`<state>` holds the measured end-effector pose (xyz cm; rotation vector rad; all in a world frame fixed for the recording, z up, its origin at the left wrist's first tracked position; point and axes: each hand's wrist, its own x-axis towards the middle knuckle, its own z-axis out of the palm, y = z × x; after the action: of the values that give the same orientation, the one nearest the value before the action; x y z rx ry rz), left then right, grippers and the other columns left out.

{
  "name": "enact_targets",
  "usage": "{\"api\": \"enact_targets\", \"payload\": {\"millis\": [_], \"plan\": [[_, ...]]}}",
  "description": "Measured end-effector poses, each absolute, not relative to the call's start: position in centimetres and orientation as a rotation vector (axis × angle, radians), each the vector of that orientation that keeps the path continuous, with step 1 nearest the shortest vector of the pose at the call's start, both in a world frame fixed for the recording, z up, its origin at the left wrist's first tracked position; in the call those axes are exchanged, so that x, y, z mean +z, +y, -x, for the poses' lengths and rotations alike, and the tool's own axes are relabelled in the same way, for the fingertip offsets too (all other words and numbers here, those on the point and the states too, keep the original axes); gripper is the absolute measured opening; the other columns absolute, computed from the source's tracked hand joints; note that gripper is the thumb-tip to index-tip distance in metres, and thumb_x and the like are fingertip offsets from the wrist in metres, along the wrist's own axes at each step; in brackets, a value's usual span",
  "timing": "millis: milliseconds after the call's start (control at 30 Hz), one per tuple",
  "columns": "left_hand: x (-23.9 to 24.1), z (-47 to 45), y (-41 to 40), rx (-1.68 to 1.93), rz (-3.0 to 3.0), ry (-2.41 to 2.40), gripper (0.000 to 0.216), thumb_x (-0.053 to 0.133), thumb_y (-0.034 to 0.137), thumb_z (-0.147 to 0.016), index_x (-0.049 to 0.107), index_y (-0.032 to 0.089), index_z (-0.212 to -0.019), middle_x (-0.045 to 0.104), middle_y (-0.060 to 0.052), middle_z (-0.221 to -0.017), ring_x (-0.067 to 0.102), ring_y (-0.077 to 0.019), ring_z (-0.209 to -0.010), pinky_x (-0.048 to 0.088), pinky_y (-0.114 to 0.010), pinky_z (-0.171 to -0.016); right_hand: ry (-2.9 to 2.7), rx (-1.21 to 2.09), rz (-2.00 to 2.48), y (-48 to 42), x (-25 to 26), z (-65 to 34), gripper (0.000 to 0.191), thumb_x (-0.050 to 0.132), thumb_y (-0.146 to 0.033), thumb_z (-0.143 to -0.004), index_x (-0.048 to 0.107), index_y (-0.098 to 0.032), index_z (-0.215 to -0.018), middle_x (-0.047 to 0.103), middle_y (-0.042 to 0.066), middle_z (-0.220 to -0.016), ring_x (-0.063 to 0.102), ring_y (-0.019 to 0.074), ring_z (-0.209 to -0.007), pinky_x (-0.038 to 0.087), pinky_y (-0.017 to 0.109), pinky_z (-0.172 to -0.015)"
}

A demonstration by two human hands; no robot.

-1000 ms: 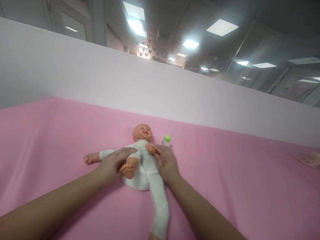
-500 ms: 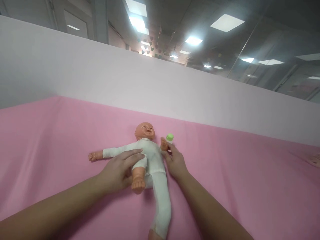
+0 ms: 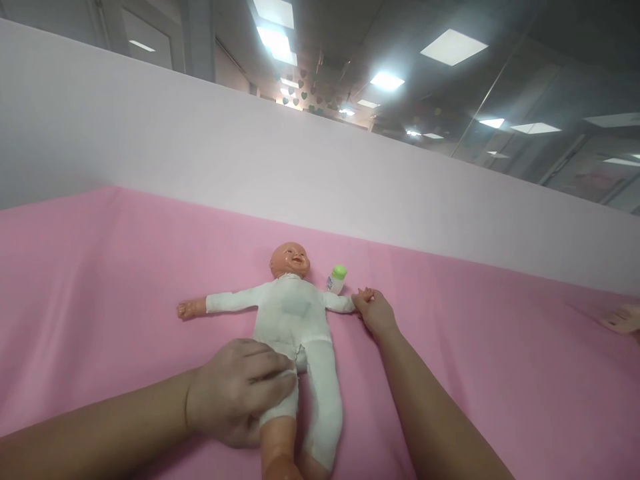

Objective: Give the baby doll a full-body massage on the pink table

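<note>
A baby doll (image 3: 295,313) with a white cloth body and bare plastic head, hands and feet lies on its back on the pink sheet. My left hand (image 3: 245,390) is wrapped over the doll's leg on the left side, around the thigh. The doll's hand on the right is pinched in the fingers of my right hand (image 3: 377,315), with that arm stretched out sideways. The doll's other arm lies straight out to the left, untouched. Just beyond the held arm stands a small bottle (image 3: 337,280) with a green cap.
The pink sheet (image 3: 165,253) covers the surface and meets a white wall panel (image 3: 300,167) at the back. Another person's hand (image 3: 623,319) rests at the far right edge. Above the panel, glass reflects ceiling lights.
My left hand has brought the doll's raised, bent leg down and straight towards me. My right hand has drawn the doll's arm outward to the right, uncovering the bottle.
</note>
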<state>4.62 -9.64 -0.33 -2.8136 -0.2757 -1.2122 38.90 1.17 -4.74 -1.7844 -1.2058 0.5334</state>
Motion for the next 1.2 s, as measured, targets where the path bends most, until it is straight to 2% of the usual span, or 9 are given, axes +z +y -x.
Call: {"api": "enact_targets", "payload": {"millis": [133,267,367,500,700,800,933,1100,1200], "plan": [[-0.7,-4.3,-9.0,-1.246,2.716,-0.36,0.045,0.063,0.036,-0.089,0.056,0.025,-0.131,0.074,-0.011,-0.109,0.073,-0.0229,-0.091,0.06,-0.034,-0.076,-1.223,0.641,1.691,1.0,-4.1,-38.3,0.053,0.072,-0.047,-0.079,0.065,-0.017,-0.121,0.074,0.004,-0.079,0.067,0.0217,-0.062,0.054,0.033,-0.057],[-1.5,-3.6,-7.6,-1.261,2.613,-0.647,0.044,0.064,0.035,-0.09,0.057,0.031,-0.134,0.063,-0.012,-0.136,0.067,-0.0271,-0.114,0.059,-0.04,-0.09,-1.193,0.557,1.474,0.1,-3.1,-36.5,0.06,0.07,-0.049,-0.083,0.061,-0.019,-0.134,0.076,0.007,-0.099,0.072,0.0227,-0.08,0.059,0.034,-0.07],[-2.0,-3.2,-6.2,-1.219,2.651,-0.963,0.041,0.063,0.036,-0.09,0.062,0.032,-0.131,0.055,-0.012,-0.146,0.063,-0.0309,-0.121,0.059,-0.044,-0.093,-1.309,0.424,1.374,-0.6,-2.8,-34.2,0.051,0.067,-0.048,-0.087,0.065,-0.021,-0.131,0.075,0.007,-0.108,0.071,0.0235,-0.092,0.058,0.038,-0.083],[-2.4,-2.8,-4.4,-1.216,2.79,-1.16,0.047,0.067,0.035,-0.086,0.065,0.028,-0.132,0.06,-0.011,-0.14,0.062,-0.032,-0.122,0.058,-0.044,-0.095,-1.683,0.178,1.288,-1.2,-3.1,-31.1,0.035,0.061,-0.037,-0.093,0.071,-0.024,-0.124,0.073,0.008,-0.117,0.066,0.0258,-0.106,0.053,0.044,-0.097],[-2.8,-2.7,-3.2,-1.306,2.958,-1.093,0.053,0.069,0.036,-0.086,0.06,0.024,-0.137,0.066,-0.01,-0.132,0.064,-0.0266,-0.121,0.054,-0.041,-0.102,-2.275,0.118,1.197,-1.5,-2.5,-29.6,0.045,0.055,-0.027,-0.098,0.057,-0.031,-0.143,0.06,0.007,-0.14,0.051,0.0252,-0.13,0.039,0.048,-0.114],[-2.7,-2.8,-3.6,-1.283,2.894,-1.057,0.052,0.069,0.036,-0.086,0.061,0.025,-0.135,0.063,-0.011,-0.137,0.062,-0.0282,-0.124,0.054,-0.043,-0.103,-2.214,0.164,1.251,-1.6,-2.4,-29.8,0.045,0.057,-0.029,-0.096,0.057,-0.029,-0.142,0.062,0.007,-0.136,0.052,0.0254,-0.127,0.04,0.047,-0.112],[-2.1,-2.8,-5.0,-1.368,2.71,-0.814,0.051,0.071,0.036,-0.084,0.06,0.024,-0.131,0.06,-0.015,-0.141,0.061,-0.0305,-0.125,0.054,-0.046,-0.103,-1.966,0.296,1.306,-1.6,-2.7,-30.5,0.039,0.061,-0.033,-0.093,0.064,-0.025,-0.132,0.07,0.007,-0.118,0.063,0.0254,-0.108,0.05,0.045,-0.099],[-1.4,-3.3,-7.5,-1.348,2.718,-0.456,0.055,0.069,0.033,-0.082,0.054,0.025,-0.134,0.069,-0.012,-0.121,0.068,-0.0268,-0.111,0.057,-0.041,-0.095,-1.447,0.585,1.229,-0.4,-3.3,-33.5,0.05,0.056,-0.049,-0.094,0.056,-0.022,-0.136,0.07,0.008,-0.119,0.068,0.0244,-0.103,0.059,0.04,-0.085],[-1.2,-3.7,-8.5,-1.254,2.813,-0.349,0.049,0.065,0.033,-0.083,0.056,0.023,-0.13,0.071,-0.012,-0.113,0.07,-0.0262,-0.103,0.06,-0.038,-0.086,-1.154,0.664,1.315,0.5,-3.8,-35.9,0.055,0.063,-0.052,-0.088,0.053,-0.021,-0.132,0.071,0.01,-0.111,0.072,0.0235,-0.087,0.061,0.035,-0.066]]}}
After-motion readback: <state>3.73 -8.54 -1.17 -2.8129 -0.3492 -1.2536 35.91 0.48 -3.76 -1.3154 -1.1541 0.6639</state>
